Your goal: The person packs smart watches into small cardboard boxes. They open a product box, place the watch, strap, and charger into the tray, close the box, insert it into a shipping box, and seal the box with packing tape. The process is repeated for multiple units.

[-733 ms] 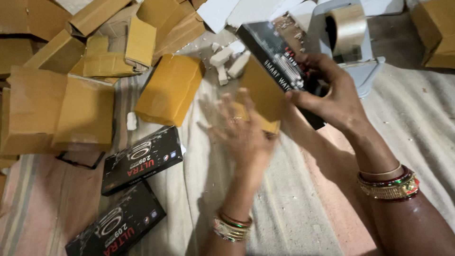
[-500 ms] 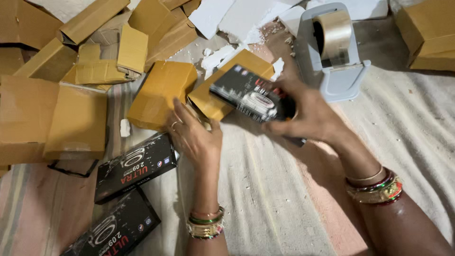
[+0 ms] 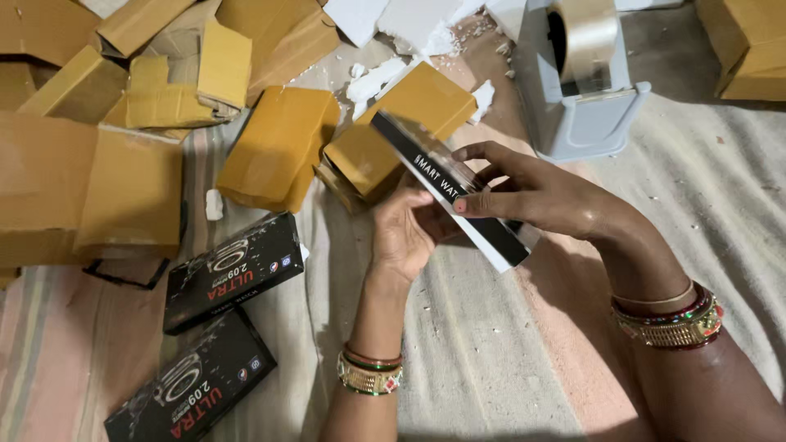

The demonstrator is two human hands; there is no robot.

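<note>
My right hand (image 3: 544,196) grips a flat black product box (image 3: 446,192) by its long edge, tilted on its side. Its upper end is at the mouth of a small yellow-brown cardboard carton (image 3: 409,115). My left hand (image 3: 405,233) is under the black box and the carton, cupping them from below; its fingers are partly hidden. Both wrists wear gold and red bangles.
Two more black product boxes (image 3: 233,270) (image 3: 192,393) lie on the striped cloth at lower left. Several yellow-brown cartons (image 3: 278,147) are piled at the left and top. White foam scraps (image 3: 381,78) lie beyond. A grey tape dispenser (image 3: 577,82) stands at upper right.
The black box has turned from flat onto its edge and moved up against the open carton. My left hand shifted from the carton's side to beneath the two.
</note>
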